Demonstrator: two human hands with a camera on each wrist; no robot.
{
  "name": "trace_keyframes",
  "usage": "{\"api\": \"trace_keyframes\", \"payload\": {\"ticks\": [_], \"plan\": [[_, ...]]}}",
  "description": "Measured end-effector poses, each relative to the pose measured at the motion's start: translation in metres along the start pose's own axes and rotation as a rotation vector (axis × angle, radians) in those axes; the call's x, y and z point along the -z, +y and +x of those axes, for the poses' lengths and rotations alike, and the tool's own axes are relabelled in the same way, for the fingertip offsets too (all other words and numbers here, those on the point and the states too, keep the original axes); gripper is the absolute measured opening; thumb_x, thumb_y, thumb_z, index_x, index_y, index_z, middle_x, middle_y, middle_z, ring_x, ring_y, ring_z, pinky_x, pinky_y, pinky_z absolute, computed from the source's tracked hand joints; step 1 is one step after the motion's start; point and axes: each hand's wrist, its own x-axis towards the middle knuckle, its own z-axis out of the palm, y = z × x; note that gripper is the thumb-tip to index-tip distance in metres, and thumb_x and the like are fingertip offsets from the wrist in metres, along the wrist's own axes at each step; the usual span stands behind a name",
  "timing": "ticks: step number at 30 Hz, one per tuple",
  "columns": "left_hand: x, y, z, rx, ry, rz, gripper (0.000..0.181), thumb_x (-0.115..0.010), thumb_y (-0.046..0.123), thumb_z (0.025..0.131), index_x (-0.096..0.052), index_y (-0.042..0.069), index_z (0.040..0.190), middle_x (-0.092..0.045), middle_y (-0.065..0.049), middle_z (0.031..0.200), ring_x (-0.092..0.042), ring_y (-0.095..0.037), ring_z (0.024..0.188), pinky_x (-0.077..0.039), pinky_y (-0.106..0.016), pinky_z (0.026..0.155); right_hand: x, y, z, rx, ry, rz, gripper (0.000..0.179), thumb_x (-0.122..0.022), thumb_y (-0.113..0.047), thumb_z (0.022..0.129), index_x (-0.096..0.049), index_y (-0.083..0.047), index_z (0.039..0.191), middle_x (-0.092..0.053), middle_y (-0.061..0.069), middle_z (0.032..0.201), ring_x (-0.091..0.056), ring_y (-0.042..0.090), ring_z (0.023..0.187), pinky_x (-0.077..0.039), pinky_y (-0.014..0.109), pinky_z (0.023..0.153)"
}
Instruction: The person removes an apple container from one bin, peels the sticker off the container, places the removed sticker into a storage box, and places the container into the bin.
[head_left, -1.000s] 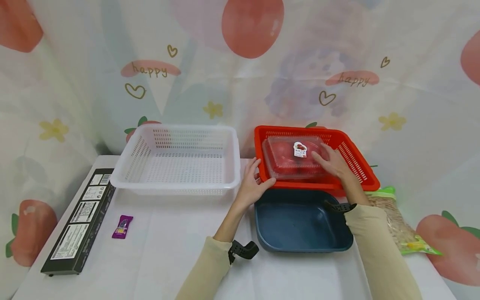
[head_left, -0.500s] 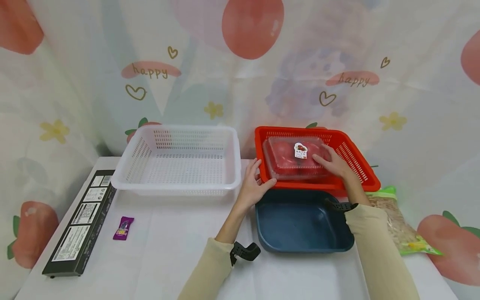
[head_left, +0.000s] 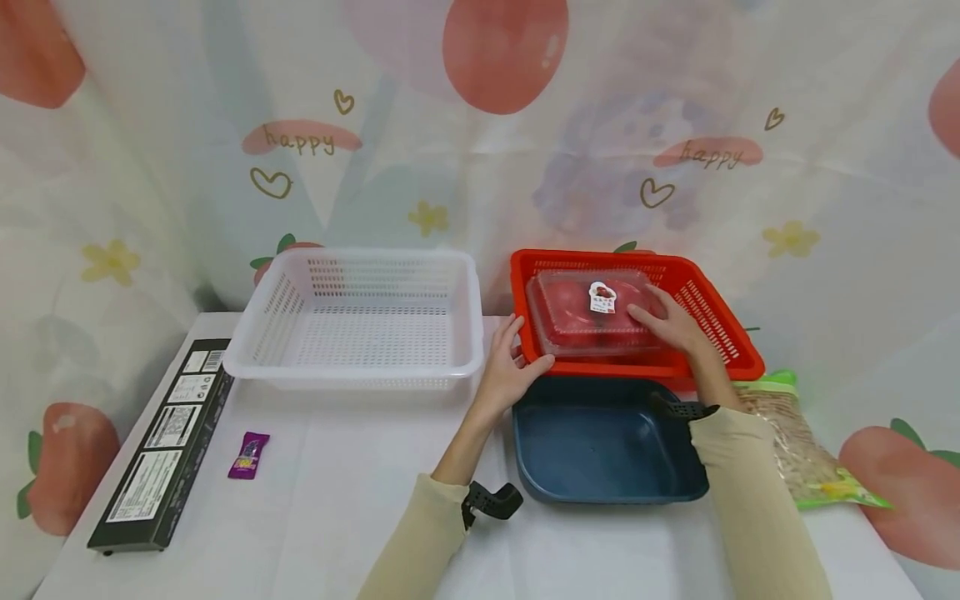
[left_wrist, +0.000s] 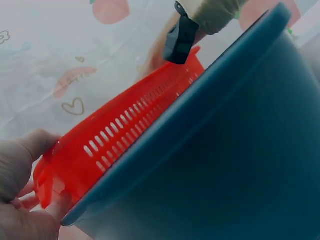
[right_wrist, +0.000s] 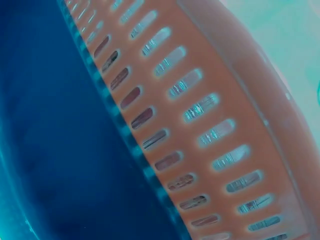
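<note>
My left hand (head_left: pixel 504 371) holds the near left corner of the red slotted basket (head_left: pixel 720 321), thumb on the front rim and fingers at the side. The left wrist view shows the same hand (left_wrist: pixel 25 185) around the corner of the basket (left_wrist: pixel 115 127). Inside the basket sits a clear plastic box of red fruit (head_left: pixel 570 312) with a white label. My right hand (head_left: pixel 675 323) is at that box's right end, thumb on its lid; its other fingers are partly hidden. Only the basket's slotted wall (right_wrist: pixel 165 105) and a blue basin fill the right wrist view; no hand shows there.
The dark blue basin (head_left: pixel 600 442) stands directly in front of the red basket. A white slotted basket (head_left: pixel 352 367) is to the left. Beyond lie a purple wrapped candy (head_left: pixel 249 455) and a long black box (head_left: pixel 161 450). A green-topped clear bag (head_left: pixel 802 450) lies at the right.
</note>
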Motion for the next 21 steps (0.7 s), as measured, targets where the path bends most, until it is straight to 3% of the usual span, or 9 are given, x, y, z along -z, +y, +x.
{"api": "trace_keyframes", "payload": {"ticks": [21], "plan": [[-0.0013,-0.0022,-0.0003,-0.020,0.004,0.001,0.085,-0.076,0.031,0.082,-0.029,0.019,0.153,-0.022,0.002,0.160,-0.047,-0.029,0.131,-0.049,-0.040,0.101,0.0006,0.0028,-0.0023,-0.005,0.104,0.028,0.085,-0.051,-0.058,0.092,-0.007,-0.025,0.157,-0.023,0.025,0.157,-0.033,0.047,0.134,-0.041,0.061,0.102]]}}
